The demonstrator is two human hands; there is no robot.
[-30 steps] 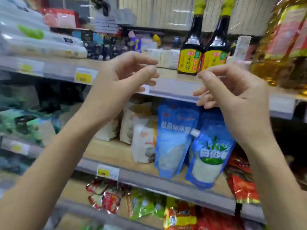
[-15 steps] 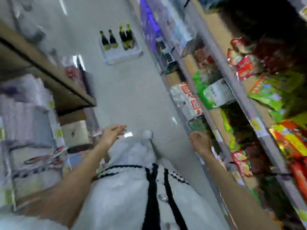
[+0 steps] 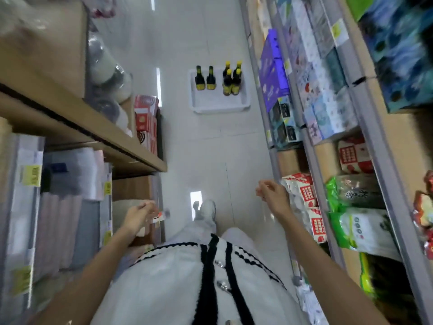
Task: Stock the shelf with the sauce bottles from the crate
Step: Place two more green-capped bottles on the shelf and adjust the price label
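Observation:
A white crate sits on the aisle floor well ahead of me. Several dark sauce bottles with yellow caps and labels stand upright in it: two on the left and a cluster on the right. My left hand hangs low at the left, fingers loosely curled, holding nothing. Near the lower shelves on the right, my right hand is likewise empty with fingers loosely apart. Both hands are far from the crate.
Shelving lines both sides of the narrow aisle: boxes and jars on the left shelf, tissue packs, a purple box and bagged goods on the right shelf. The tiled floor runs between. My white shoe steps forward.
One second ago I faced the shelf with both hands raised near two stocked bottles. I have since turned down the aisle; hands dropped, and the crate has come closer.

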